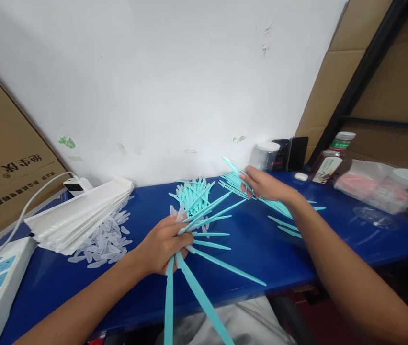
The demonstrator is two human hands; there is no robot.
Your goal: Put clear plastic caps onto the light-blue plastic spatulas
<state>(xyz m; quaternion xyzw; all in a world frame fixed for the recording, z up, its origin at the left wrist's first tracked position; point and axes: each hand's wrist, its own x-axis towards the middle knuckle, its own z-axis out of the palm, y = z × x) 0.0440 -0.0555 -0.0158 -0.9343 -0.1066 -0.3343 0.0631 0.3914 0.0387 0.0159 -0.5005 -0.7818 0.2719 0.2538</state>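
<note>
My left hand (166, 242) is closed around a fan of slim teal plastic sticks that look like eyebrow razors (225, 262), their tapered handles spreading right and toward me. Translucent caps (179, 214) poke out at its fingers. Farther right, my right hand (261, 184) pinches one teal eyebrow razor (231, 165), which points up and left. Beneath that hand lies a row of teal razors (276, 206). A heaped pile of the same razors (194, 194) is beyond my left hand. Loose frosted caps (105, 242) are heaped left of it.
A stack of white sleeves (82, 218) lies on the blue table (247, 258), near a power strip (5, 282) and a small white device (77, 186). At right stand a clear jar (265, 155), a phone (297, 153), a bottle (331, 158) and a pink packet (372, 187). A white wall closes the back.
</note>
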